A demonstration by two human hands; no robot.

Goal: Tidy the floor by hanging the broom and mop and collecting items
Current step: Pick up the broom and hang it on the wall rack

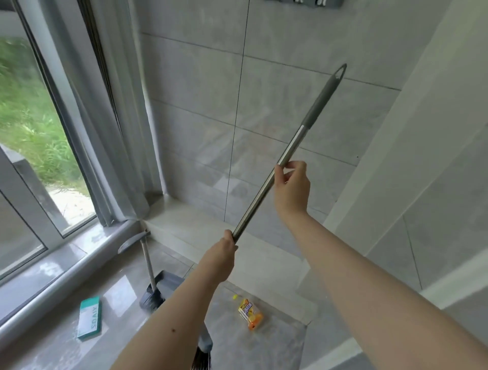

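Broom [266, 185] is the one long-handled tool in the air, its steel pole slanting up to the right across the tiled wall [303, 87]. Going from the left: one teal-and-white box [89, 317] lies flat on the glossy floor [52, 340] near the window sill. One grey dustpan [158, 287] stands just right of it, its upright handle reaching toward the sill. The left hand [220, 260] is wrapped around the lower pole, with the dark bristle head showing below that forearm at the bottom edge. One orange-and-yellow packet [250, 314] lies on the floor further right, with one small yellow bit beside it. The right hand [291, 188] pinches the pole higher up; the grey grip and hanging loop extend above it. One grey wall rack [303, 3] shows at the top edge.
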